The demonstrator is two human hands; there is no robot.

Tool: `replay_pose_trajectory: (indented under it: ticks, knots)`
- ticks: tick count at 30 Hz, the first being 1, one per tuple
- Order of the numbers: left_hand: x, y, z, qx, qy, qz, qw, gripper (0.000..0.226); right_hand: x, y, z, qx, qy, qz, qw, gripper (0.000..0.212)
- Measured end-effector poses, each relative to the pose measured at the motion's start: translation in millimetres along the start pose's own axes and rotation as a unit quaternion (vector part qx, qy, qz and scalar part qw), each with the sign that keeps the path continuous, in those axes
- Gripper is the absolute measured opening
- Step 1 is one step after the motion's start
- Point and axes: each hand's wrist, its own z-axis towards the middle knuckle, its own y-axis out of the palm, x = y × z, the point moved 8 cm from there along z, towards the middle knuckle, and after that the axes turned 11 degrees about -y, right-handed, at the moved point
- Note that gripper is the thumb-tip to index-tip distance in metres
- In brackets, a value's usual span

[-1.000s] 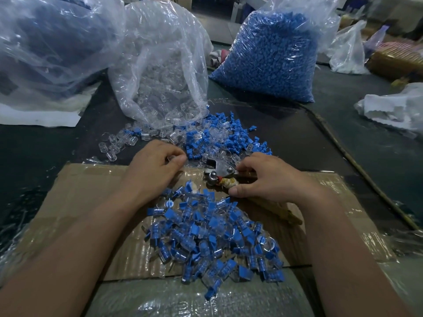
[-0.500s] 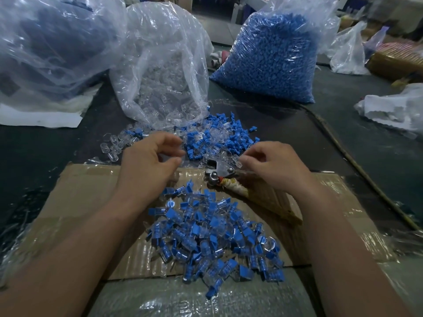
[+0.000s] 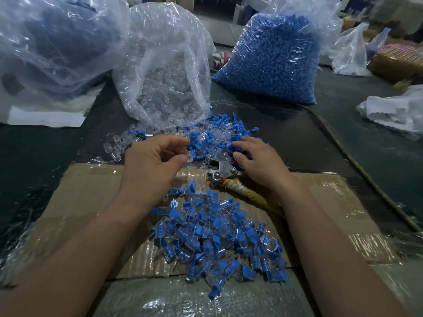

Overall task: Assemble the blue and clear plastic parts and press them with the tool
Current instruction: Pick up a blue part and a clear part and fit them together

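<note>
Head view: L hand centre-left pinches a clear part, prob. ready for mating. R hand, fingers loose, feels thru the loose parts mid-frame. Tool lies betw. hands, handy for pressing.

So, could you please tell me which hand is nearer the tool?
Right. The right hand is just beside the tool's head; the left hand, pinching a clear part, is farther left.

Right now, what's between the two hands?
Head view: the pressing tool's metal head and loose blue and clear parts lie between left hand and right hand.
</note>
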Motion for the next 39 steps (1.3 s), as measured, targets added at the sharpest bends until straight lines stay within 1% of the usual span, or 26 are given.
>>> replay_pose_trajectory:
  ticks: [4, 10, 14, 18, 21, 23, 26, 28, 30, 32, 33, 35, 36, 38, 39]
  knots:
    - [-1.1, -1.2, -0.1, 0.010, -0.002, -0.001, 1.000, 0.035, -4.1, -8.9, -2.9, 0.055, -0.006, 0.047, 0.997, 0.029]
    - [-0.5, 0.4, -1.7, 0.000, -0.003, 0.008, 1.000, 0.032, -6.4, -11.1, -4.1, 0.077, -0.013, 0.059, 0.995, 0.030]
    - [-0.8, 3.3, -2.6, -0.023, -0.020, -0.036, 0.999, 0.029, -7.1, -14.5, -5.5, 0.103, -0.018, 0.057, 0.993, 0.027]
    - [-1.2, 3.3, -0.9, -0.020, -0.020, -0.014, 1.000, 0.031, -8.6, -17.3, -6.8, 0.108, -0.017, 0.066, 0.992, 0.023]
    - [-1.9, 3.4, -1.7, -0.020, -0.024, -0.015, 0.999, 0.031, -11.0, -25.3, -10.3, 0.137, -0.022, 0.089, 0.986, 0.020]
    - [-2.5, 3.4, -2.3, -0.019, -0.028, -0.020, 0.999, 0.030, -11.6, -27.9, -12.4, 0.143, -0.022, 0.098, 0.984, 0.021]
    - [-3.7, 4.0, -1.7, -0.023, -0.037, -0.026, 0.999, 0.030, -12.8, -26.8, -14.2, 0.137, -0.023, 0.112, 0.984, 0.029]
    - [-4.0, 4.7, -1.5, -0.027, -0.039, -0.020, 0.999, 0.031, -12.7, -25.8, -14.0, 0.130, -0.022, 0.116, 0.985, 0.030]
    - [-3.9, 4.8, -1.6, -0.027, -0.040, -0.016, 0.999, 0.031, -12.9, -25.2, -13.0, 0.120, -0.023, 0.099, 0.988, 0.022]
    - [-3.3, 5.2, -1.9, -0.027, -0.042, -0.012, 0.999, 0.031, -14.5, -26.6, -13.0, 0.123, -0.024, 0.104, 0.987, 0.009]
    - [-3.6, 5.5, -2.1, -0.028, -0.045, -0.013, 0.999, 0.030, -15.6, -28.1, -14.1, 0.130, -0.022, 0.118, 0.984, 0.003]
    - [-6.0, 6.3, -2.7, -0.036, -0.063, -0.039, 0.997, 0.026, -16.7, -32.2, -17.7, 0.157, -0.012, 0.179, 0.971, 0.012]
    - [-7.6, 6.9, -3.2, -0.041, -0.077, -0.061, 0.994, 0.022, -17.9, -35.3, -19.6, 0.172, -0.010, 0.225, 0.959, 0.017]
    - [-10.0, 7.2, -4.0, -0.047, -0.100, -0.094, 0.989, 0.016, -24.4, -40.8, -23.6, 0.191, -0.017, 0.290, 0.938, 0.018]
    - [-10.7, 7.0, -4.0, -0.047, -0.107, -0.101, 0.988, 0.014, -28.8, -41.5, -25.3, 0.187, -0.021, 0.306, 0.933, 0.016]
